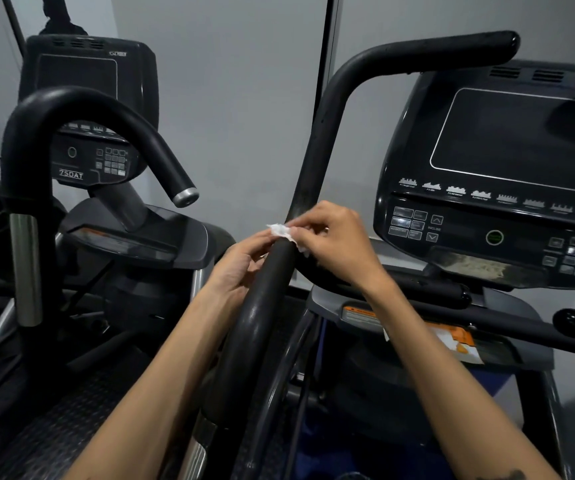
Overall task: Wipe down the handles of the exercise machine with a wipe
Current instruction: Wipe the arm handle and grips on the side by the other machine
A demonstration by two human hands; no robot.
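A long black foam handle (261,306) of the exercise machine rises from the bottom centre and bends up to the top right (417,51). A small white wipe (283,231) is wrapped over the handle at mid-height. My left hand (241,268) pinches the wipe's left end from the left of the bar. On the other side of the bar my right hand (334,240) pinches its right end with curled fingers. Part of the wipe is hidden under my fingers.
The machine's console (507,174) with its screen and buttons stands at the right, with short black grips (452,292) below it. A second machine at the left has a hooked black handle (71,109) and its own console (88,98). Grey walls stand behind.
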